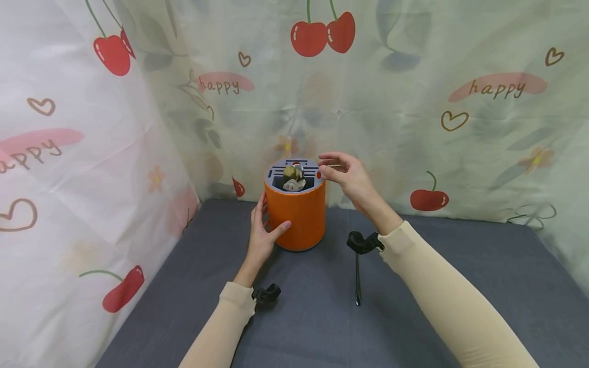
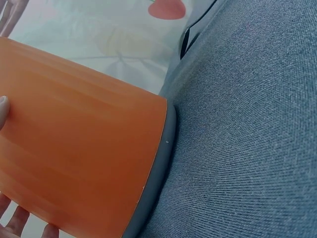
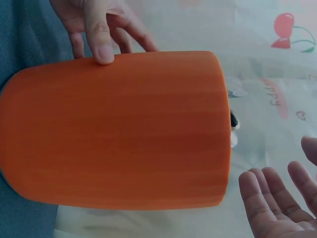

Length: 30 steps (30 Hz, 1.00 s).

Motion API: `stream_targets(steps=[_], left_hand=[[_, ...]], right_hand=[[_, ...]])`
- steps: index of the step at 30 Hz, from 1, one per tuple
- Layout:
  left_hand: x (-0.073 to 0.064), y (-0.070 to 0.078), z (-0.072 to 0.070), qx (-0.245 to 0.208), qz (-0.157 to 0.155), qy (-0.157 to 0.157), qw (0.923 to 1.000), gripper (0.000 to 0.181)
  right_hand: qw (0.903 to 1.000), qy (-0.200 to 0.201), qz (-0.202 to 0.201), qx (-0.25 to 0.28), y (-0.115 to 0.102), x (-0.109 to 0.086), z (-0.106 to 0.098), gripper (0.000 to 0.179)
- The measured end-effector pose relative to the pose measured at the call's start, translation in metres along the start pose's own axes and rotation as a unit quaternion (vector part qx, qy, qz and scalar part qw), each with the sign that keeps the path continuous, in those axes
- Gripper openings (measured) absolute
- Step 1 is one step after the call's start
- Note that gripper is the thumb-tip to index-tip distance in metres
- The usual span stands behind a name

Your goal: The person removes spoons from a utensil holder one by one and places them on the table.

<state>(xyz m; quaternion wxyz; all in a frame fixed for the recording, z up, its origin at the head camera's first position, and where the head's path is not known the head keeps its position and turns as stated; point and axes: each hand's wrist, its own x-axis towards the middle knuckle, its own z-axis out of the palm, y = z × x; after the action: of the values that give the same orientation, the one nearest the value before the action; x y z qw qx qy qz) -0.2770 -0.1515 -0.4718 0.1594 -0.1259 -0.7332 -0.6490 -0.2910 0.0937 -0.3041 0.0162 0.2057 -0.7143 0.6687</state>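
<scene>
An orange cylindrical utensil holder with a grey slotted top stands upright on the table. Metal spoon heads and a gold-coloured one poke out of its top opening. My left hand grips the holder's left side, thumb on the front and fingers wrapping round the back. Beside the upper right rim is my right hand, its fingers loosely bent with nothing in them. The right wrist view shows these right fingers apart from the holder.
A slim metal utensil handle lies on the grey cloth-covered table, its far end hidden behind the black right wrist camera. Printed curtains rise right behind the holder and along the left side.
</scene>
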Motion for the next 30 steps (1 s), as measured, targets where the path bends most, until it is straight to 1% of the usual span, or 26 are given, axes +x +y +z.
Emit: stream_targets(steps=[1,2,7,8,9,14,21,25,30], left_hand=[[0.0,0.001,0.0,-0.001,-0.004,0.0,1.0,0.096],[-0.001,0.005,0.0,-0.002,-0.008,0.0,1.0,0.096],[-0.002,0.006,-0.002,-0.003,-0.013,0.001,0.9999,0.096],[-0.002,0.006,-0.002,-0.003,-0.011,0.001,0.9999,0.095],[-0.001,0.001,-0.002,-0.002,-0.008,0.002,1.0,0.095],[-0.001,0.0,-0.002,-0.002,-0.007,0.001,1.0,0.095],[-0.002,0.001,-0.001,0.004,-0.006,-0.003,1.0,0.095],[-0.001,0.0,-0.001,0.006,-0.005,-0.003,1.0,0.096],[0.0,0.001,-0.001,0.006,-0.004,-0.001,1.0,0.095]], right_hand=[[1.0,0.0,0.001,-0.003,0.0,0.001,0.002,0.043],[1.0,-0.001,0.001,-0.005,0.0,0.002,0.003,0.043],[0.9999,-0.005,0.003,-0.013,0.0,0.005,0.011,0.043],[0.9999,-0.007,0.003,-0.014,0.0,0.006,0.013,0.043],[0.9998,-0.008,0.003,-0.017,0.001,0.008,0.014,0.043],[0.9995,-0.015,0.005,-0.029,0.004,0.012,0.017,0.045],[0.9989,-0.01,0.015,-0.042,0.006,0.017,0.02,0.044],[0.9993,-0.007,0.022,-0.031,0.008,0.019,0.021,0.043],[0.9998,-0.006,0.02,-0.004,0.009,0.024,0.025,0.041]])
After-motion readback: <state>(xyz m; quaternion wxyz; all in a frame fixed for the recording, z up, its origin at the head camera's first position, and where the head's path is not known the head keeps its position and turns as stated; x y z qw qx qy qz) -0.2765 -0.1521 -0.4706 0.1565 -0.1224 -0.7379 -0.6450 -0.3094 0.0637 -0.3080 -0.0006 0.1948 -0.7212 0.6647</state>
